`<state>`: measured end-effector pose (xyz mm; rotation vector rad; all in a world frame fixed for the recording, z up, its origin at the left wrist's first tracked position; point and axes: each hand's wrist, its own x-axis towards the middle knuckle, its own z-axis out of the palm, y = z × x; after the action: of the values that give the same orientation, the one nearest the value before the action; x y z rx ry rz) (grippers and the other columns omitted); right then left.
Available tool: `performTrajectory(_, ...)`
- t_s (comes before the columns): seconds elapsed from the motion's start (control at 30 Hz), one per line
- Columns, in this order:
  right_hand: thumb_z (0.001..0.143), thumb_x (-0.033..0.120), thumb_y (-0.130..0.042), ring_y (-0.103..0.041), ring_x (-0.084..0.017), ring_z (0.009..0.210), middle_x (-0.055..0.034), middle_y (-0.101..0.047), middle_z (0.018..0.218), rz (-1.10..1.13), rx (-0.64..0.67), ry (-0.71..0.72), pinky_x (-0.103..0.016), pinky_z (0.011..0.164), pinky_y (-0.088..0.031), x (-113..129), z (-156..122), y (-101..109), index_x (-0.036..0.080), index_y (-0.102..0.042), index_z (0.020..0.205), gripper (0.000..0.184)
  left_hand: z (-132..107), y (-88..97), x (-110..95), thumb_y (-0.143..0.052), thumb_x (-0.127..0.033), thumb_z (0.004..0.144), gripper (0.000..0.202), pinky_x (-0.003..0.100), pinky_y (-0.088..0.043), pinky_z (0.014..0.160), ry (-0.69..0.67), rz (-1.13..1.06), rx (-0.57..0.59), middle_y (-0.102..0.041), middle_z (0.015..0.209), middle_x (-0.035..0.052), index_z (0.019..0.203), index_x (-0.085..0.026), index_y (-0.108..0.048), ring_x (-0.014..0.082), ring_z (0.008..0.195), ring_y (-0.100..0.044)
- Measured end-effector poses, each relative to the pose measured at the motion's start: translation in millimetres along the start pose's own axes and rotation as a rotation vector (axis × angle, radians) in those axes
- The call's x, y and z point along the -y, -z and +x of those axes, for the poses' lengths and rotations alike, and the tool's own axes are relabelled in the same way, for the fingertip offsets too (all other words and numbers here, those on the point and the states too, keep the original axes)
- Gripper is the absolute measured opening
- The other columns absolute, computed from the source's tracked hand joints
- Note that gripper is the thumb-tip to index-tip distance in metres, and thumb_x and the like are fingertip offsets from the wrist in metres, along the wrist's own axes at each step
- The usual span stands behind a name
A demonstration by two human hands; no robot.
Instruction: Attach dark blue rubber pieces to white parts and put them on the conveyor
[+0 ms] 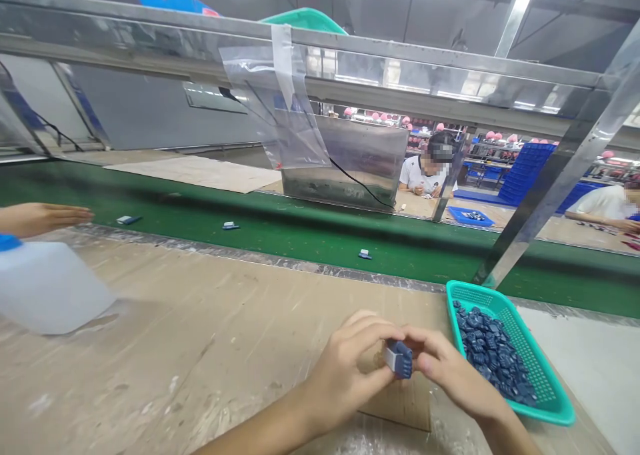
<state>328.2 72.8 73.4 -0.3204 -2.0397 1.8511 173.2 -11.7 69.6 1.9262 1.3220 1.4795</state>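
Grip of left hand (350, 358) pinches 1 blue part (403, 360) above the surface (200, 335); right hand (447, 367) is beside it, perhaps steadying, pinching or not I cannot tell. Basket (545, 411) stands near, probably for easy reach.

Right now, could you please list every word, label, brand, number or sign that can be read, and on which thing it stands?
No text can be read in this view.
Small dark-blue and white block: no readable lettering.
Translucent white, blue-capped plastic jug: no label shows on its visible side.
Hanging clear plastic bag: no readable print.
Seated co-worker's white shirt: dark mark, too small to read.
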Motion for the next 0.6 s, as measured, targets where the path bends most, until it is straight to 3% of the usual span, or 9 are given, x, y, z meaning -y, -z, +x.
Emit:
performTrajectory(0.07,0.071,0.062,-0.060,-0.051,-0.017,0.065,-0.0016,-0.052,0.070,0.101,0.081,0.003,-0.029,0.064,-0.042,-7.3,3.7,-5.0,0.016,-0.055,0.077,0.047,-1.0,0.1,0.3,-0.059,-0.003,0.070,0.029,0.026,-0.042,0.082,-0.084,0.037,0.015,-0.062,0.093,0.0033,0.095,-0.017,-0.061,0.0145,0.091,-0.052)
performTrajectory(0.13,0.071,0.060,-0.063,-0.051,-0.017,0.062,-0.0005,-0.050,0.066,0.169,0.117,0.011,-0.029,0.062,-0.041,-15.5,4.5,-10.1,0.016,-0.052,0.072,0.045,-1.4,0.0,0.7,-0.059,-0.004,0.071,0.028,0.027,-0.042,0.084,-0.079,0.038,0.056,-0.061,0.098,0.0040,0.094,-0.018,-0.061,0.0152,0.094,-0.052)
performTrajectory(0.3,0.067,0.063,-0.064,-0.048,-0.017,0.061,0.0007,-0.046,0.065,0.079,0.042,0.130,-0.027,0.057,-0.039,-22.8,3.2,-14.7,0.018,-0.050,0.075,0.047,-0.5,-1.7,-3.1,-0.063,-0.005,0.068,0.029,0.029,-0.041,0.086,-0.026,-0.021,0.139,-0.063,0.094,0.0014,0.093,-0.020,-0.062,0.0158,0.092,-0.054)
performTrajectory(0.47,0.059,0.071,-0.062,-0.050,-0.021,0.065,-0.0002,-0.046,0.062,-0.002,0.251,0.177,-0.032,0.062,-0.043,-8.8,9.4,-15.7,0.021,-0.056,0.068,0.051,-1.0,-0.9,-9.0,-0.060,-0.005,0.071,0.032,0.033,-0.034,0.098,-0.089,-0.062,0.217,-0.065,0.103,-0.0002,0.097,-0.023,-0.061,0.0167,0.102,-0.054)
performTrajectory(0.53,0.057,0.070,-0.065,-0.051,-0.023,0.073,-0.0021,-0.048,0.069,-0.016,0.209,0.218,-0.034,0.068,-0.043,-9.3,10.1,-19.8,0.021,-0.059,0.076,0.053,-2.9,0.6,-8.2,-0.057,-0.007,0.074,0.032,0.035,-0.029,0.103,-0.092,-0.073,0.268,-0.063,0.107,-0.0009,0.100,-0.025,-0.061,0.0173,0.108,-0.052)
performTrajectory(0.6,0.055,0.070,-0.066,-0.050,-0.023,0.074,-0.0016,-0.048,0.069,0.029,0.071,0.276,-0.034,0.070,-0.042,-14.6,8.8,-26.0,0.020,-0.059,0.082,0.057,-5.8,1.2,-5.4,-0.057,-0.014,0.076,0.037,0.039,-0.025,0.105,-0.086,-0.113,0.310,-0.057,0.119,0.0009,0.110,-0.027,-0.056,0.0201,0.117,-0.045)
